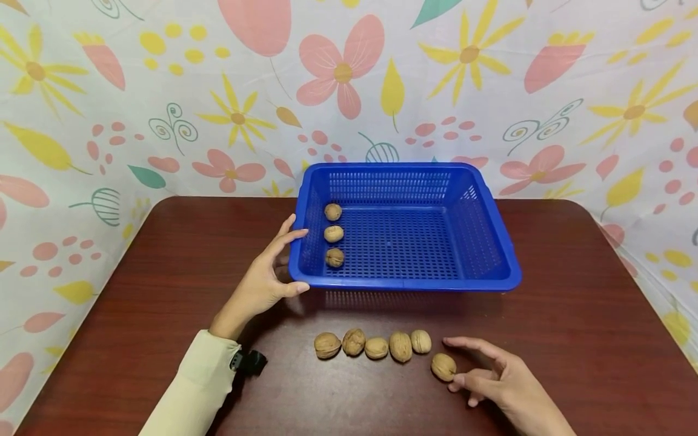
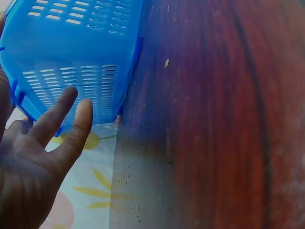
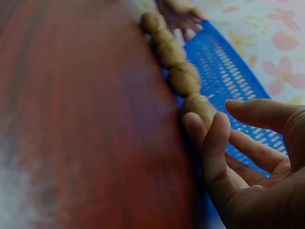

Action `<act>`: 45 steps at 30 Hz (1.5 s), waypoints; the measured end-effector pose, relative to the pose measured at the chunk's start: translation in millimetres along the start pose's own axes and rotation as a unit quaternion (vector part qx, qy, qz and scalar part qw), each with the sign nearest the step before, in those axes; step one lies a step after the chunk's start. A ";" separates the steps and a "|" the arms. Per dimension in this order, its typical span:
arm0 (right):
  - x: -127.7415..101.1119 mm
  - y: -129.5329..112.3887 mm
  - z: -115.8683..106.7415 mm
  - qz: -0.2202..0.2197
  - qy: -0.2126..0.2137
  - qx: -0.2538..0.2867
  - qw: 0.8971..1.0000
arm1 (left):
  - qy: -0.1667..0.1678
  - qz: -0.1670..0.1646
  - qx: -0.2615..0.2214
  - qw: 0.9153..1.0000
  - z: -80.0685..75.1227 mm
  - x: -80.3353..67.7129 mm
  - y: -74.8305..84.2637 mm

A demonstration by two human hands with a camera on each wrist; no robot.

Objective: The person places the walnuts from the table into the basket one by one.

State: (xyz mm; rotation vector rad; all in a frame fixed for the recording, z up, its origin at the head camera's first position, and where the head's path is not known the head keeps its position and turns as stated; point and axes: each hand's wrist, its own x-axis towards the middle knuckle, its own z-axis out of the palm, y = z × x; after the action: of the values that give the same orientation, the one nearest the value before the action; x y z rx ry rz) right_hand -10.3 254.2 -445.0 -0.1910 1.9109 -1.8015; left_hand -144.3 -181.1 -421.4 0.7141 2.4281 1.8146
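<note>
A blue plastic basket (image 1: 403,284) stands on the table with three walnuts (image 1: 334,234) inside, lined up along its left wall. My left hand (image 1: 267,272) is at its left end, thumb and a finger spread against the rim near the front-left corner. In the left wrist view, two other fingers (image 2: 71,136) extend fairly straight by the basket's outer wall. In front of the basket runs a row of several walnuts (image 1: 376,348). My right hand (image 1: 498,381) is beside one more walnut (image 1: 443,367) at the row's right end, thumb close to it, fingers loosely bent and apart.
The dark brown wooden table (image 1: 163,290) ends behind the basket against a flower-patterned cloth (image 1: 382,139). A black strap with a small device (image 1: 249,362) is on the left wrist, below a pale sleeve (image 1: 196,375).
</note>
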 end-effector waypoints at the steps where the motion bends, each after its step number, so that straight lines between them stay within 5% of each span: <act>1: 0.8 0.7 0.7 -0.005 -0.004 0.003 1.000 | 0.000 0.000 0.000 1.000 0.2 0.0 0.0; 8: 3.9 5.6 6.9 -0.041 0.007 -0.011 0.999 | 0.000 0.001 0.000 1.000 -0.2 -0.5 -1.8; 33: 9.2 1.9 16.1 -0.052 0.066 -0.010 0.996 | 0.001 -0.002 -0.005 1.000 -0.4 0.1 -1.1; 45: 5.6 -43.4 -2.9 -0.123 0.004 -0.009 0.992 | 0.001 0.000 -0.004 1.000 -0.5 0.4 -4.1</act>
State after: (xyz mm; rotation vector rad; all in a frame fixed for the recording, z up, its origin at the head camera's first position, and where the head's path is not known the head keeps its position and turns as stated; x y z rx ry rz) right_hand -26.7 249.4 -404.6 -0.4437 1.9815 -1.9442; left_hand -146.2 -182.3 -424.9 0.7114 2.4206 1.8263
